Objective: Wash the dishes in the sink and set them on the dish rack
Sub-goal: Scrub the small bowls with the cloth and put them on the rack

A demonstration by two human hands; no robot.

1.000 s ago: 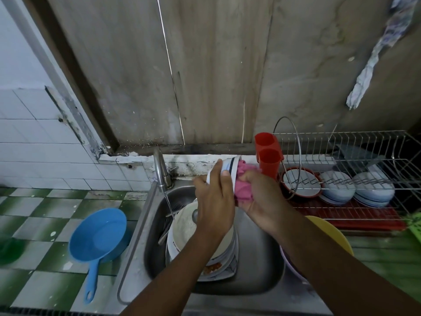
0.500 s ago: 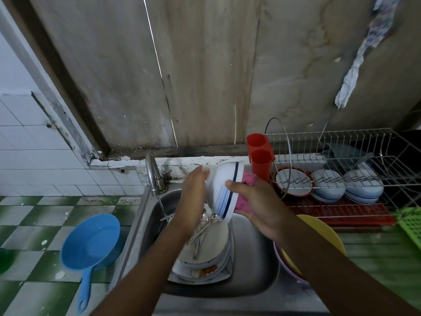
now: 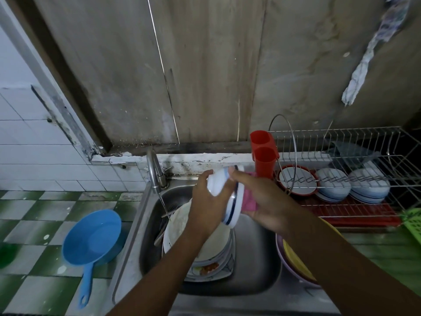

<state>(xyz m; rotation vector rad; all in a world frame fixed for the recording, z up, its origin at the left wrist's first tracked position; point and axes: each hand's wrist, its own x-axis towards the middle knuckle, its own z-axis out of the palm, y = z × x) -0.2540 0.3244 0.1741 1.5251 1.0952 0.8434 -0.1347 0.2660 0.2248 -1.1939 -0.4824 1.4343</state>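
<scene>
**Bowl held on edge above the sink, both hands engaged**

The left hand (image 3: 208, 202) grips a white bowl (image 3: 233, 210) with blue stripes, its fingers curled round the base side. The bowl is turned on its side, its rim facing right, and is held in the air above the sink (image 3: 257, 252), not touching the dishes below. The right hand (image 3: 264, 202) holds a pink cloth (image 3: 249, 202) against the bowl's open side, with the thumb hooked over the top of the rim; the remaining fingers are hidden behind the bowl and cloth.

Below the hands, a stack of dirty plates (image 3: 180, 226) lies in the sink with cutlery beside it. A thin stream of water runs from the tap (image 3: 153, 172) at the sink's back-left corner.

To the right stands the wire dish rack (image 3: 341, 142), with a red cutlery holder (image 3: 264, 156) at its near end. Under its wires sit a red-rimmed plate (image 3: 296, 182) and two stacks of bowls (image 3: 333, 184). A yellow basin (image 3: 296, 258) rests just right of the sink. A blue dipper (image 3: 91, 238) lies on the tiled counter to the left.
</scene>
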